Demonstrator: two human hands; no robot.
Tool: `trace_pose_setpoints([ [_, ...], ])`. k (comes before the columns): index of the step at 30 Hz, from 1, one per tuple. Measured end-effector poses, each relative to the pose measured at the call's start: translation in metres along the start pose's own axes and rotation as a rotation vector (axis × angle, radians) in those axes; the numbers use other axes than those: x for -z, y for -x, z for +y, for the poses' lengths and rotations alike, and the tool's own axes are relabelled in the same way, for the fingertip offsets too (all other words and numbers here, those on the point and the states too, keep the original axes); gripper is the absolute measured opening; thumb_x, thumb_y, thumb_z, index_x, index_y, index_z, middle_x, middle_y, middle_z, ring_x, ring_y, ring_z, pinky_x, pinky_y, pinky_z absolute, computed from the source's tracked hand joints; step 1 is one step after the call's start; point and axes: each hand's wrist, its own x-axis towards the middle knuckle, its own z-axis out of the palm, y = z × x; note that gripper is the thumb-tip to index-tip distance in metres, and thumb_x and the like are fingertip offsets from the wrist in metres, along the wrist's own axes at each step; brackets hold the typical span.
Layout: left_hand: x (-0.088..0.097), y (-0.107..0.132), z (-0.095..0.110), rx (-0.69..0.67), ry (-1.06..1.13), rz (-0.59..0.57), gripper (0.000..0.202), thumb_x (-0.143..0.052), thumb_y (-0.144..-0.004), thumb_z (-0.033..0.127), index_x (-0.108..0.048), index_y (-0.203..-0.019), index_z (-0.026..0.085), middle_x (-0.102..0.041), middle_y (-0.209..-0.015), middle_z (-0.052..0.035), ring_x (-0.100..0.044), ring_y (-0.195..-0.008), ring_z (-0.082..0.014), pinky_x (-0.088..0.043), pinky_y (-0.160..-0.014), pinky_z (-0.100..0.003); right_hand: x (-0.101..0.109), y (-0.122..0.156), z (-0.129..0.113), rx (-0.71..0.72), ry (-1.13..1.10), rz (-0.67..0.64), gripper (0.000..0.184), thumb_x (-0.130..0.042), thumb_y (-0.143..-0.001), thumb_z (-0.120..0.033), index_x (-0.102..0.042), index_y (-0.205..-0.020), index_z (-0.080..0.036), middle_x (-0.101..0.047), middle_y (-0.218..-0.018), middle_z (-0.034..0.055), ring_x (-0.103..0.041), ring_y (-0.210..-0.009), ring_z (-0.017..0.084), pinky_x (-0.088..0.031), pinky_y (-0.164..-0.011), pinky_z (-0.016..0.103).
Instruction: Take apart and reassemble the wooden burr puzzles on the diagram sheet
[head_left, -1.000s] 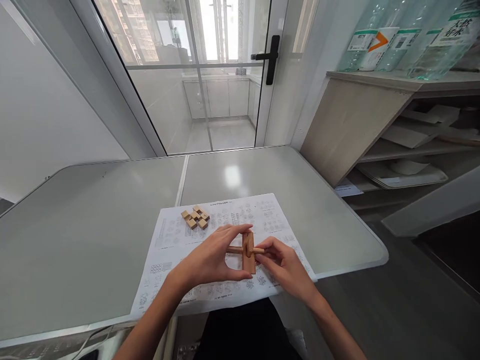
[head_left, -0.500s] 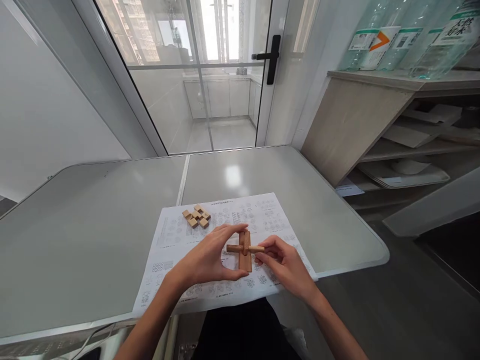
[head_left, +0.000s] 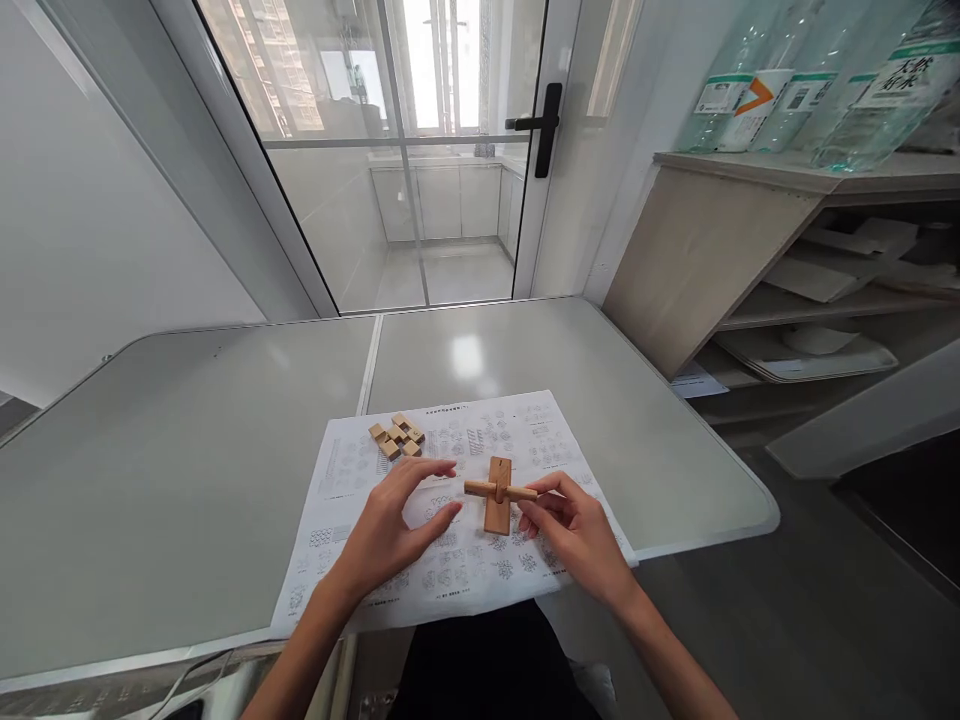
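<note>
A wooden cross-shaped puzzle piece (head_left: 498,493), a flat upright block with a thin stick through it, is over the printed instruction sheet (head_left: 457,505). My right hand (head_left: 574,530) pinches the right end of the stick. My left hand (head_left: 394,525) hovers just left of the cross, fingers curved and apart, holding nothing. A small cluster of light wooden blocks (head_left: 396,436) lies on the sheet's far left corner.
The grey folding table (head_left: 187,440) has a seam down its middle and a rounded right edge. A wooden shelf unit (head_left: 720,250) with papers stands at the right, plastic water bottles (head_left: 810,80) on top. A glass door (head_left: 420,150) is behind the table.
My left hand has let go of the wooden cross and drawn back to the left. The right hand keeps its hold on the stick end, and the cross moved slightly away from me.
</note>
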Motion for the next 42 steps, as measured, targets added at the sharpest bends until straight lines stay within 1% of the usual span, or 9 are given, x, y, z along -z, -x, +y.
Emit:
trace_pose_setpoints([
  [2,0.002,0.004,-0.004,-0.006,-0.030,0.053,0.023,-0.062,-0.103,0.035,-0.066,-0.124,0.027,-0.074,-0.114,-0.0048,-0.069,-0.110,-0.0247,-0.055,-0.098,-0.042,0.003,-0.002,-0.001,-0.027,-0.005,0.013,0.041,-0.075,-0.092,-0.062,-0.063,-0.099,-0.024,-0.073,-0.069,0.0010,-0.068,-0.065,0.021,-0.054,-0.067,0.033],
  [5,0.006,0.010,-0.015,0.029,-0.093,0.113,0.018,-0.058,-0.105,0.037,-0.068,-0.111,0.024,-0.071,-0.098,-0.0039,-0.068,-0.094,-0.0222,-0.055,-0.087,-0.038,0.014,-0.010,-0.004,-0.045,0.063,0.082,0.047,-0.078,-0.087,-0.067,-0.064,-0.097,-0.023,-0.072,-0.066,0.0011,-0.067,-0.061,0.021,-0.053,-0.063,0.033],
  [8,0.007,0.015,-0.026,0.090,-0.126,0.087,0.023,-0.055,-0.105,0.040,-0.067,-0.094,0.023,-0.064,-0.078,0.0000,-0.061,-0.071,-0.0177,-0.050,-0.069,-0.031,0.031,-0.022,-0.010,-0.021,0.183,0.172,0.050,-0.078,-0.085,-0.069,-0.065,-0.098,-0.022,-0.073,-0.067,0.0024,-0.070,-0.064,0.022,-0.052,-0.062,0.031],
  [10,0.005,0.017,-0.031,0.094,-0.160,0.039,0.026,-0.054,-0.104,0.040,-0.066,-0.089,0.022,-0.061,-0.073,0.0011,-0.057,-0.065,-0.0167,-0.047,-0.065,-0.030,0.042,-0.034,-0.013,-0.003,0.260,0.223,0.052,-0.077,-0.084,-0.070,-0.067,-0.098,-0.021,-0.074,-0.069,0.0033,-0.069,-0.062,0.022,-0.051,-0.058,0.030],
  [13,-0.001,0.018,-0.034,0.044,-0.235,0.001,0.024,-0.055,-0.103,0.037,-0.066,-0.088,0.022,-0.063,-0.075,0.0001,-0.059,-0.069,-0.0180,-0.046,-0.068,-0.031,0.055,-0.053,-0.015,0.044,0.349,0.255,0.057,-0.074,-0.083,-0.075,-0.067,-0.098,-0.020,-0.075,-0.073,0.0051,-0.071,-0.062,0.022,-0.053,-0.055,0.030],
  [16,-0.006,0.018,-0.034,0.007,-0.281,-0.002,0.022,-0.054,-0.103,0.033,-0.067,-0.090,0.022,-0.062,-0.075,-0.0002,-0.060,-0.071,-0.0188,-0.046,-0.070,-0.032,0.067,-0.073,-0.013,0.093,0.421,0.297,0.060,-0.074,-0.080,-0.078,-0.067,-0.094,-0.020,-0.078,-0.092,0.0093,-0.074,-0.063,0.022,-0.055,-0.055,0.031],
  [24,-0.007,0.021,-0.035,-0.019,-0.285,-0.006,0.018,-0.054,-0.103,0.029,-0.065,-0.091,0.022,-0.060,-0.074,0.0004,-0.059,-0.071,-0.0185,-0.046,-0.071,-0.032,0.095,-0.114,-0.018,0.100,0.599,0.372,0.048,-0.078,-0.081,-0.066,-0.070,-0.092,-0.020,-0.080,-0.089,0.0091,-0.074,-0.060,0.020,-0.055,-0.054,0.030],
  [33,-0.010,0.023,-0.042,-0.025,-0.265,-0.004,0.014,-0.055,-0.103,0.026,-0.064,-0.093,0.021,-0.061,-0.075,0.0012,-0.059,-0.071,-0.0180,-0.047,-0.072,-0.032,0.124,-0.126,-0.020,0.076,0.707,0.416,0.038,-0.077,-0.082,-0.054,-0.071,-0.096,-0.019,-0.082,-0.095,0.0111,-0.076,-0.066,0.022,-0.060,-0.057,0.031],
  [42,-0.008,0.024,-0.040,-0.019,-0.242,0.000,0.014,-0.055,-0.103,0.026,-0.064,-0.094,0.022,-0.062,-0.076,0.0009,-0.059,-0.072,-0.0182,-0.048,-0.072,-0.033,0.136,-0.128,-0.015,0.057,0.719,0.354,0.048,-0.076,-0.084,-0.059,-0.070,-0.107,-0.017,-0.081,-0.107,0.0142,-0.078,-0.069,0.023,-0.063,-0.055,0.033],
])
